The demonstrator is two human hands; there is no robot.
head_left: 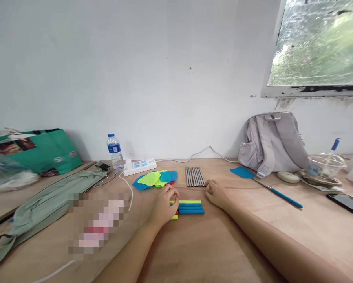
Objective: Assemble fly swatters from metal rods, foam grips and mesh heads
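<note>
My left hand (pixel 164 204) rests at the left end of a row of foam-like coloured tubes (pixel 191 208), yellow and blue with a bit of red. Its fingers are bent, with a gap between thumb and forefinger, and it covers part of the tubes. My right hand (pixel 216 192) is closed, fingers curled, beside the lower right end of a row of thin grey metal rods (pixel 194 177). Whatever its fingertips pinch, if anything, is hidden. Behind my left hand lies a pile of blue, yellow and red mesh swatter heads (pixel 149 179).
A fly swatter (pixel 278 192) with a blue handle lies at right, near a backpack (pixel 273 141), a plastic cup (pixel 326 165) and a phone (pixel 348 204). At left are a power strip (pixel 139 167), a water bottle (pixel 114 151), a grey-green bag (pixel 55 200) and a white cable (pixel 129 188).
</note>
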